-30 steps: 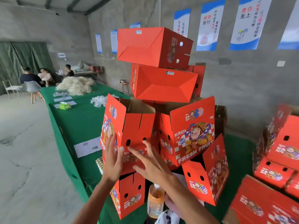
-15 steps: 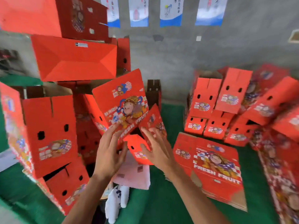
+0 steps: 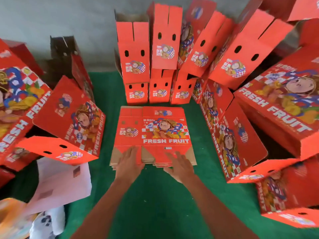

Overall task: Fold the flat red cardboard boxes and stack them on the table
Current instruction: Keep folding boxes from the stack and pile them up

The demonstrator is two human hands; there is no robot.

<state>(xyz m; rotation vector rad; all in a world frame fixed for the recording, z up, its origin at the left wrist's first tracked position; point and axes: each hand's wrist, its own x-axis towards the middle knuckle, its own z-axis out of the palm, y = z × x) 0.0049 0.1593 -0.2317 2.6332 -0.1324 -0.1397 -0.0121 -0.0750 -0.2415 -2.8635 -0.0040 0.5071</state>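
A pile of flat red "FRESH FRUIT" boxes (image 3: 153,128) lies on the green table (image 3: 155,195) straight ahead of me. My left hand (image 3: 129,163) lies with straight fingers on the near left flaps of the top flat box. My right hand (image 3: 180,165) lies the same way on the near right flaps. Neither hand grips anything. Folded red boxes (image 3: 148,54) stand stacked behind the pile. More folded boxes (image 3: 69,121) lean at the left, and others (image 3: 283,104) crowd the right.
A pinkish-white sheet (image 3: 60,183) lies at the near left under a leaning box. White cloth (image 3: 48,221) with dark marks sits at the bottom left corner. A grey concrete wall (image 3: 69,18) rises behind the table.
The view has swung right and down, from the tall stack at the left to the flat pile. Both hands have left the folded box and come down onto the pile's near edge.
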